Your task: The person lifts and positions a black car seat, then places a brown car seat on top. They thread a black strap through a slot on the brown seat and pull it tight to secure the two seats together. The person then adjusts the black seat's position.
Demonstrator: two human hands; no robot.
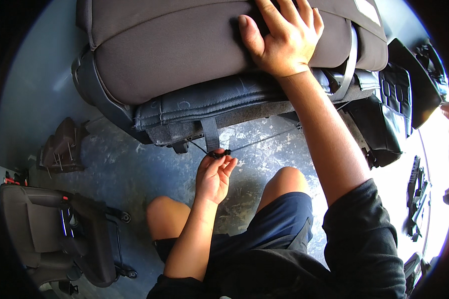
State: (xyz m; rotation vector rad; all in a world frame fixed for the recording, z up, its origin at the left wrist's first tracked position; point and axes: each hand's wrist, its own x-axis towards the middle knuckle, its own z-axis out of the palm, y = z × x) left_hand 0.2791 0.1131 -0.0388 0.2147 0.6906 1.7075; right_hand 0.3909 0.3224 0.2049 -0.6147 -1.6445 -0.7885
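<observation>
A dark brown fabric car seat (174, 45) fills the upper middle. My right hand (287, 40) lies flat on it with fingers spread, holding nothing. Under the fabric part runs a black leather-like cover (199, 98) with stitched edges. From its lower side hangs a grey strap (210, 132). Below the strap my left hand (214, 179) pinches a small black cord fastener (219, 154) between thumb and fingertips. A thin cord (264, 138) stretches from there toward the seat's underside at right, partly behind my right forearm.
Another dark seat (40, 224) with a metal frame stands at lower left. Brown seat parts (62, 144) lie on the worn grey floor (119, 159) by the left wall. Black seat pieces (391, 114) stack at right, near black metal parts (416, 199) in bright light.
</observation>
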